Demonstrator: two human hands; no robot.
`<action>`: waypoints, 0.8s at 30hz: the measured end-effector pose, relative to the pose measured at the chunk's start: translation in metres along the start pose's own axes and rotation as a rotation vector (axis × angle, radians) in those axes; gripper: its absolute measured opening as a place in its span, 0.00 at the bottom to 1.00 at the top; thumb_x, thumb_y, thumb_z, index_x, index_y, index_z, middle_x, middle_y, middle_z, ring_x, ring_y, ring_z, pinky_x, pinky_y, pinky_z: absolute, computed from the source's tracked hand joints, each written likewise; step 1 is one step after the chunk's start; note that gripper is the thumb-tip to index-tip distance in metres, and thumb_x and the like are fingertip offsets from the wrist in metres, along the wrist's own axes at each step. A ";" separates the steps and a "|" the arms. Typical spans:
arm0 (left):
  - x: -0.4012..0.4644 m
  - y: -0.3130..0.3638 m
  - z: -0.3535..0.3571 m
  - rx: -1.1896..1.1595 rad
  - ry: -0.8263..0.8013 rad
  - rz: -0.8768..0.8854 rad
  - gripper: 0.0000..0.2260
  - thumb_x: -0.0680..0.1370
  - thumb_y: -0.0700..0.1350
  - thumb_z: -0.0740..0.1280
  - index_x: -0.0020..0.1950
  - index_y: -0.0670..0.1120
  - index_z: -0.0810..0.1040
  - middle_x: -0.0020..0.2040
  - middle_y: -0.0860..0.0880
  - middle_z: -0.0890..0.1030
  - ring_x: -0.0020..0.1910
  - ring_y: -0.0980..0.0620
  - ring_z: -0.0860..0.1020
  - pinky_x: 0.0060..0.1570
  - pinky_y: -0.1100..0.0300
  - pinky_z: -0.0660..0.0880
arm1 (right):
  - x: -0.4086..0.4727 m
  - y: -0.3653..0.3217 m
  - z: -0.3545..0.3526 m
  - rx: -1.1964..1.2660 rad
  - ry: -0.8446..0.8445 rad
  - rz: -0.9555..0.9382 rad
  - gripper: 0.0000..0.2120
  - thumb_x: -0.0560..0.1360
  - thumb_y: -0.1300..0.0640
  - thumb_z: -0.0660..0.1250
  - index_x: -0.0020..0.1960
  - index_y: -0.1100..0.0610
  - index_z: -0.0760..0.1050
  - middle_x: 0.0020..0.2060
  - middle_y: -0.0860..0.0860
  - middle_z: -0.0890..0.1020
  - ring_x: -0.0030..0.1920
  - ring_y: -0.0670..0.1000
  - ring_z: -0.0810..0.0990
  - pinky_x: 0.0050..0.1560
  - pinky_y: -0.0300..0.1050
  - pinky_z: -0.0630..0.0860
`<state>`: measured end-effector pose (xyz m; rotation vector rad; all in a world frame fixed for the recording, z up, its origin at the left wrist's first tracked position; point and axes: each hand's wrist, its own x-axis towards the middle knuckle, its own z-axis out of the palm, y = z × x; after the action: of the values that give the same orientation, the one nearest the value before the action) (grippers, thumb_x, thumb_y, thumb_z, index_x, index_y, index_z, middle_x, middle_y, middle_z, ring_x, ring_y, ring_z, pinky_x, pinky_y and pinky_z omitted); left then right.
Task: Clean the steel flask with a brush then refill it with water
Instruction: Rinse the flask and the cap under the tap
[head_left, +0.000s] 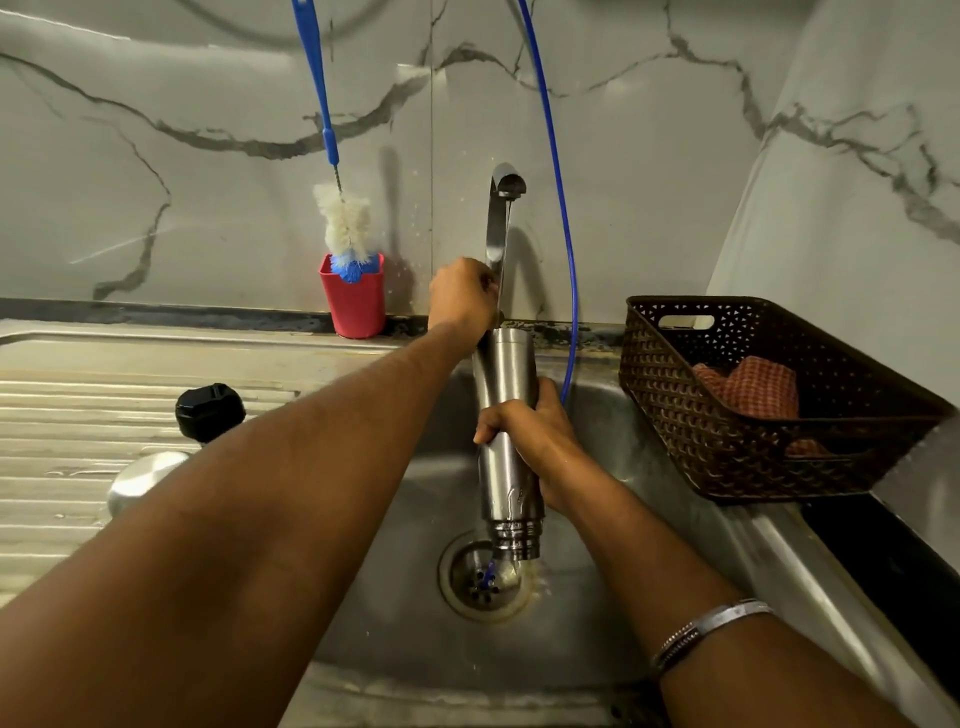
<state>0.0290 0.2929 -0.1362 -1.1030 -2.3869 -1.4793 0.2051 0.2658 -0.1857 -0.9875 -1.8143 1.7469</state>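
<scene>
head view: steel flask (506, 415) hanging mouth-down over the sink (597, 597) drain, right hand (530, 434) wrapping its fingers round the flask's middle. left hand (462, 296) curling at the tap (498, 228) base; whether it is gripping cannot be told. brush (345, 223) standing in a red cup (354, 301). black cap (210, 412) lying on the drainboard. basket (727, 441) sitting to the right.

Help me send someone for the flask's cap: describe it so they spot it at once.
Start at the steel sink and look left to the ribbed draining board. The cap sits there, beyond a shiny steel dome. It is the only black, knobbly round thing on that board.
</scene>
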 end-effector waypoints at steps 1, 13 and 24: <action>-0.006 -0.001 -0.002 -0.106 0.014 -0.062 0.08 0.82 0.40 0.68 0.58 0.43 0.84 0.51 0.46 0.86 0.46 0.54 0.83 0.48 0.64 0.81 | 0.000 -0.001 -0.001 -0.014 0.001 -0.016 0.34 0.64 0.65 0.72 0.64 0.44 0.64 0.51 0.52 0.78 0.48 0.55 0.79 0.43 0.52 0.79; -0.061 0.014 0.009 -0.693 -0.138 -0.346 0.19 0.76 0.58 0.73 0.55 0.43 0.83 0.47 0.43 0.86 0.43 0.49 0.85 0.40 0.58 0.82 | 0.006 -0.009 -0.004 -0.084 0.084 -0.119 0.35 0.63 0.64 0.72 0.68 0.48 0.68 0.50 0.53 0.81 0.47 0.55 0.82 0.46 0.51 0.81; -0.015 -0.013 0.015 -0.513 -0.061 -0.128 0.11 0.83 0.42 0.66 0.65 0.46 0.79 0.58 0.48 0.84 0.57 0.51 0.82 0.61 0.49 0.80 | 0.018 0.002 -0.010 -0.073 0.073 -0.091 0.41 0.65 0.62 0.72 0.75 0.49 0.62 0.52 0.51 0.77 0.47 0.51 0.77 0.41 0.45 0.71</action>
<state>0.0357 0.2944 -0.1598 -1.1072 -2.2070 -2.2142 0.2011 0.2851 -0.1895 -0.9681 -1.8588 1.5811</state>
